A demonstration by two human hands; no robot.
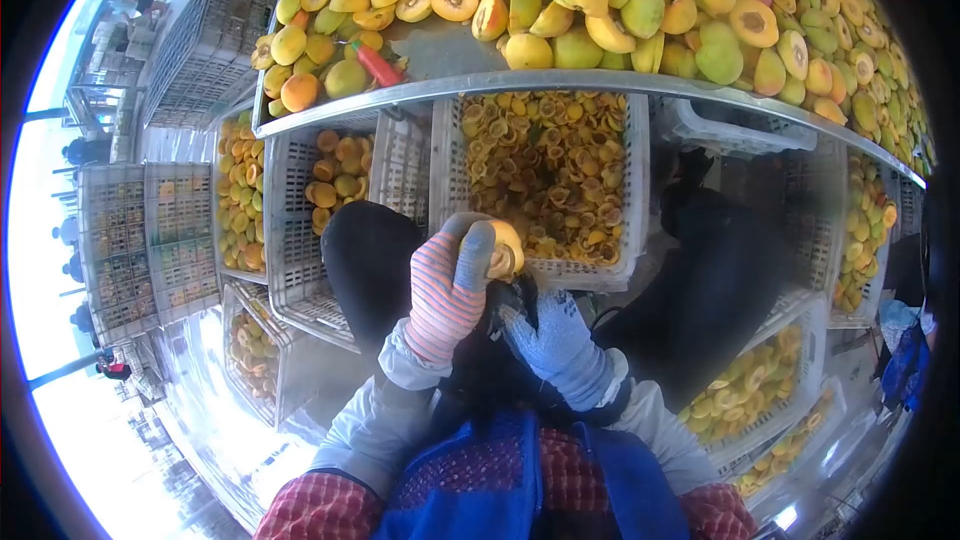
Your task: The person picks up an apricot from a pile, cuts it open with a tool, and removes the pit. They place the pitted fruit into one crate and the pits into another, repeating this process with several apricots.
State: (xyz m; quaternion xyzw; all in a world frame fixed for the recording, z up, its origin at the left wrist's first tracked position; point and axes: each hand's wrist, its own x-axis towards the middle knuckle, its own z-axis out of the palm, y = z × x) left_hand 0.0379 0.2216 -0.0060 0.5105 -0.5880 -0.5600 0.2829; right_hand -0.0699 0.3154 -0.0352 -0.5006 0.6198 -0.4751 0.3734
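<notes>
My left hand [448, 285], in a pink and grey striped glove, grips a halved fruit [506, 249] with its cut face turned to the right. Just below and to the right, my right hand [560, 342] wears a blue-grey glove. Its fingers are curled round something dark that I cannot make out. Beyond both hands stands a white crate [637, 190] holding hollow fruit scraps [545, 165]. A metal table [440, 87] above it bears many whole and halved fruits, and a red-handled tool [377, 65] lies near its edge.
Crates of fruit stand at the left [290, 240] and lower right [815, 360]. Stacked crates [205, 50] rise at the upper left. My dark-clad knees flank the scrap crate. A person's blue clothing [905, 370] shows at the far right.
</notes>
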